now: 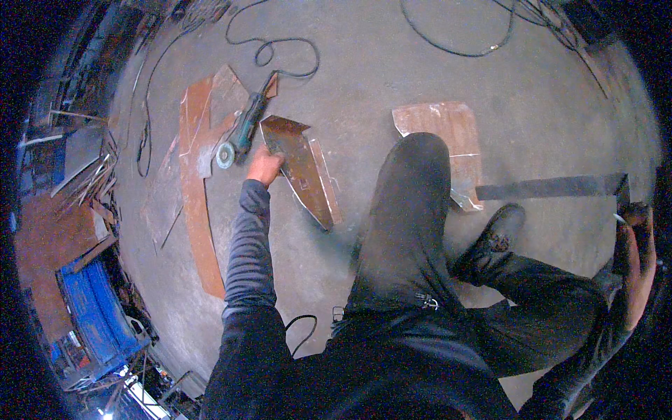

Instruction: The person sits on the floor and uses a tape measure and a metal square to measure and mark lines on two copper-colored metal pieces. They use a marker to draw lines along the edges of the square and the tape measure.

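Note:
My left hand (266,166) is closed on the edge of a bent, rusty sheet-metal piece (297,157), which has raised sides and a narrow flange along its right. Just beyond that hand, an angle grinder (246,126) lies on the floor with its disc toward me. At the far right, my right hand (638,255) is wrapped round a dark L-shaped metal bar (553,187). The bar's long leg reaches left toward a rusty cut plate (458,133). My raised knee covers part of that plate.
Rusty strips and offcuts (198,210) lie left of the grinder. The grinder's cord (315,56) loops away across the concrete floor (350,77); another black cable (448,50) curves at the far side. Scrap metal and a blue metal object (101,311) stand along the left.

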{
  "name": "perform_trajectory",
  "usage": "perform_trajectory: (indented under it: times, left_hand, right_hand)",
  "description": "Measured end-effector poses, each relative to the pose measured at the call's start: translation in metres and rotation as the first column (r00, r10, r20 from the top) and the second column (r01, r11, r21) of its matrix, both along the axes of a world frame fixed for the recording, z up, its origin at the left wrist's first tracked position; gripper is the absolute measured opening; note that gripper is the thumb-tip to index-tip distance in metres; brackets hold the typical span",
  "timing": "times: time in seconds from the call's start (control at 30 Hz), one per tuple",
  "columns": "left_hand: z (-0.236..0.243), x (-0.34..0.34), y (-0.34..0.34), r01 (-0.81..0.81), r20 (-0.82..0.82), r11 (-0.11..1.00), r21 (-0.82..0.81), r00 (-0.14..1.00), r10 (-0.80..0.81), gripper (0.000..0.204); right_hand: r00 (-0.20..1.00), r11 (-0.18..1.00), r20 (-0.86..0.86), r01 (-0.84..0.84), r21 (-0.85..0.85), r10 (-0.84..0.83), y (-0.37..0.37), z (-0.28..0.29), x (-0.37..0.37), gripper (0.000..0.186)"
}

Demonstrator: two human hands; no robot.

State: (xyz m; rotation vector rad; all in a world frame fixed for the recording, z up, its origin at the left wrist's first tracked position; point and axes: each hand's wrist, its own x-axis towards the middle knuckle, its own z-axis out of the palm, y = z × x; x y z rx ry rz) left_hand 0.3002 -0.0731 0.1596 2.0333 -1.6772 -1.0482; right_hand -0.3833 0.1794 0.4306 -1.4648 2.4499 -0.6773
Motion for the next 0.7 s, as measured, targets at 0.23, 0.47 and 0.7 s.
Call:
perform_trajectory:
  times: [0.23, 0.47, 0.7]
  left_hand:
    - [-0.005, 0.003, -0.018, 0.159, 0.111, 0.983, 0.090, 0.979, -0.168, 0.043]
    - [-0.005, -0.015, -0.015, 0.259, 0.067, 0.963, -0.078, 0.965, -0.255, 0.042]
    - [0.004, 0.013, -0.014, -0.009, 0.005, 0.989, 0.146, 1.000, 0.008, 0.035]
  right_hand:
    - [0.997, 0.998, -0.058, -0.051, 0.025, 0.052, 0.003, 0.002, 0.000, 0.053]
    - [0.991, 0.993, -0.107, -0.074, 0.092, 0.084, 0.003, 0.005, -0.001, 0.051]
    - [0.999, 0.999, -0.028, -0.014, 0.049, 0.015, 0.012, 0.001, -0.006, 0.050]
